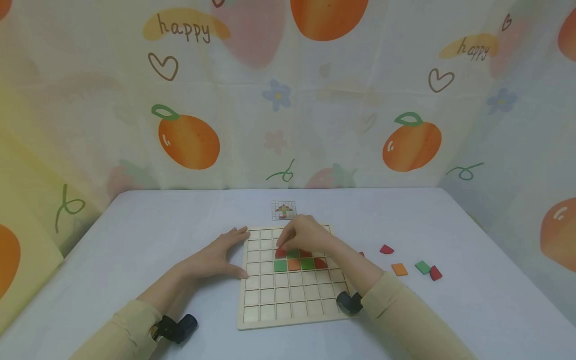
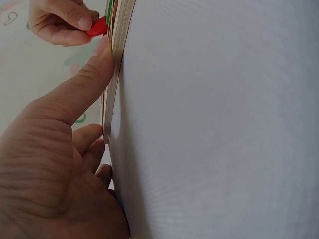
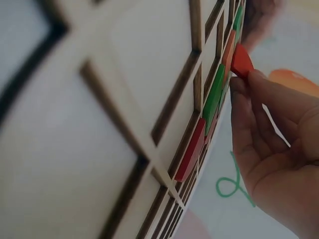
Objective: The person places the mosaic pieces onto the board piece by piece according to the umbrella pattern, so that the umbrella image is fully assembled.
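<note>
My right hand pinches a red quarter-round tile between thumb and fingertips, tilted over the wooden grid board. In the head view it sits at the left end of an upper row, beside a green tile and a red tile partly under the hand. The row below holds a light green tile, an orange tile, a darker green tile and a red rounded tile. My left hand rests at the board's left edge, thumb and fingers spread and touching it.
A small pattern card lies behind the board. Right of the board are a loose orange square, a green square touching a red rounded piece, and another red piece. The right forearm partly hides one more red piece.
</note>
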A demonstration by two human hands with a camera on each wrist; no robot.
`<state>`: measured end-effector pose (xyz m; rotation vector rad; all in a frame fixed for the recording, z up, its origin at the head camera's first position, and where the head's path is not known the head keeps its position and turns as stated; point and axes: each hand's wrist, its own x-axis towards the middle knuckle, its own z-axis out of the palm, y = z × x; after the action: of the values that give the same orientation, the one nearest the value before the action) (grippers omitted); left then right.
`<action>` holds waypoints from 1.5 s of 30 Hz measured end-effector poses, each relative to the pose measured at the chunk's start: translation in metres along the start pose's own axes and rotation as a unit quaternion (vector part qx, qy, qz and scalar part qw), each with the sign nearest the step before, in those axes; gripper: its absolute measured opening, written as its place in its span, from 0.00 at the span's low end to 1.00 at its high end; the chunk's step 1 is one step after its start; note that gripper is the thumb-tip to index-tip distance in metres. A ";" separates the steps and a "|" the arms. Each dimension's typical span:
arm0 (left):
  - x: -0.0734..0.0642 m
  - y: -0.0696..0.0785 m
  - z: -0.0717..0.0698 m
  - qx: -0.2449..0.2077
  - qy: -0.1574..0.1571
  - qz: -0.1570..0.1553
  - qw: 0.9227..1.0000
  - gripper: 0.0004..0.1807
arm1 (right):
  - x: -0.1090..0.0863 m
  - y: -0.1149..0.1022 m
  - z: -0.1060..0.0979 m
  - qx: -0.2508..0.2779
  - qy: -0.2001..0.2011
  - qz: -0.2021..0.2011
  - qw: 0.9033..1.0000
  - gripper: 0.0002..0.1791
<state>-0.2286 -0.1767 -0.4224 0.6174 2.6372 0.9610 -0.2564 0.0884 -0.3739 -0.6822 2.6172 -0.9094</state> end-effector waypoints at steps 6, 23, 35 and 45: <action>0.000 0.000 0.000 0.000 0.002 0.001 1.000 0.58 | 0.001 -0.001 0.003 -0.018 -0.004 -0.002 1.000 0.06; 0.000 0.001 0.000 -0.003 -0.002 -0.001 1.000 0.58 | -0.003 -0.004 0.004 -0.020 -0.008 -0.008 1.000 0.05; 0.000 0.001 0.001 -0.008 -0.002 -0.006 1.000 0.59 | 0.000 0.000 -0.008 -0.016 0.012 -0.014 1.000 0.07; -0.001 0.001 0.001 -0.005 0.004 -0.001 1.000 0.59 | -0.007 0.018 -0.032 -0.011 0.034 -0.022 0.999 0.09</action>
<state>-0.2272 -0.1759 -0.4218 0.6096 2.6372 0.9782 -0.2697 0.1203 -0.3606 -0.7285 2.6862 -0.9321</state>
